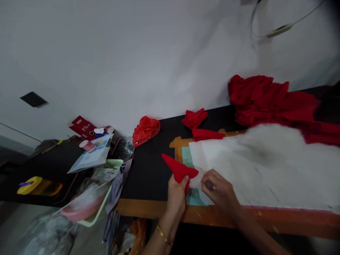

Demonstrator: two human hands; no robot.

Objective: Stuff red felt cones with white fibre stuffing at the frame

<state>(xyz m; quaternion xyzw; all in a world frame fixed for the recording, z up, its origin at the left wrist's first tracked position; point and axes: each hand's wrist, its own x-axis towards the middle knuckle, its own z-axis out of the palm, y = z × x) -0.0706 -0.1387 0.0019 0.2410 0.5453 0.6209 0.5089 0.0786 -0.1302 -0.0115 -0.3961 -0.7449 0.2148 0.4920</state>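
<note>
My left hand [176, 194], with a gold bracelet at the wrist, is closed on a pointed piece of red fabric [180, 170]. Its tip points up and left, and its wide end faces my right hand. Curled fingers close my right hand [216, 189] just to the right of the fabric; a small greyish thing shows within them, its kind unclear. Pale, whitish material [196, 180] lies between the hands; whether it is held is unclear. Beneath is a white sheet [265, 187] on the black table [148, 170], with a fluffy white mound [273, 145] on it.
Several red fabric pieces are heaped [271, 102] at the back right; two smaller red bundles [195, 118] [208, 134] lie nearer the middle. A red plastic bag [146, 130] sits at the table's back left corner. Left of the table are a pale green basket [98, 209] and a yellow-lidded container [39, 186].
</note>
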